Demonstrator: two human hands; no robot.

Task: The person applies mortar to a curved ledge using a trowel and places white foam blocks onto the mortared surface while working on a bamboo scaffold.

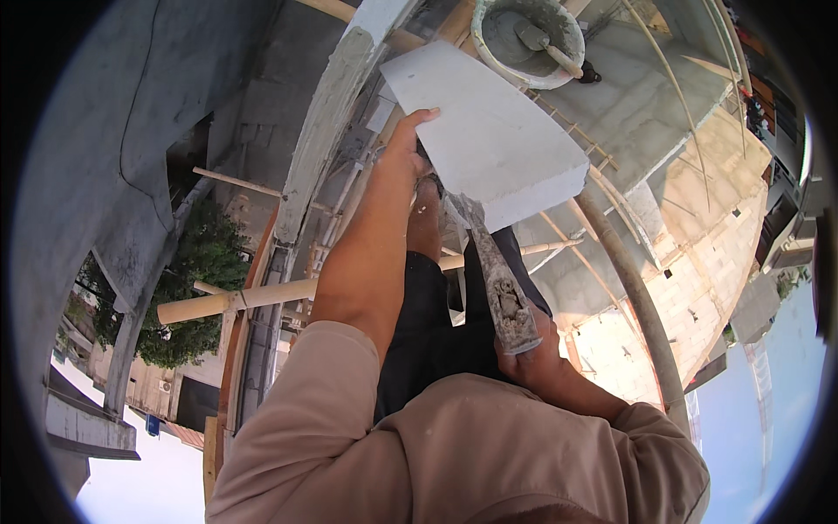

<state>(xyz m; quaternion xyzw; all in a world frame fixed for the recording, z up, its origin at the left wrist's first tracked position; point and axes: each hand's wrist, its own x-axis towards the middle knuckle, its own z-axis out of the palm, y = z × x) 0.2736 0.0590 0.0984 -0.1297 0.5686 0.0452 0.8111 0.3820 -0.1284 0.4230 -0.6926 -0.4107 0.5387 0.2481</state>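
Note:
My left hand [412, 144] grips the left side of a large white block [502, 131] held tilted above my legs, with the thumb along its face and the other fingers mostly hidden. My right hand [532, 354] is closed on the near end of a long, grey, mortar-crusted tool [499, 279]. The tool's far end reaches the lower left corner of the block, overlapping it or touching it.
Beyond the block sits a white bucket [489, 61] of grey mortar with a trowel [532, 35] in it. Bamboo poles [236, 301] surround me. A mortar-smeared ledge [327, 113] runs along my left, near a grey wall [87, 175]. A curved pole [624, 262] is on my right.

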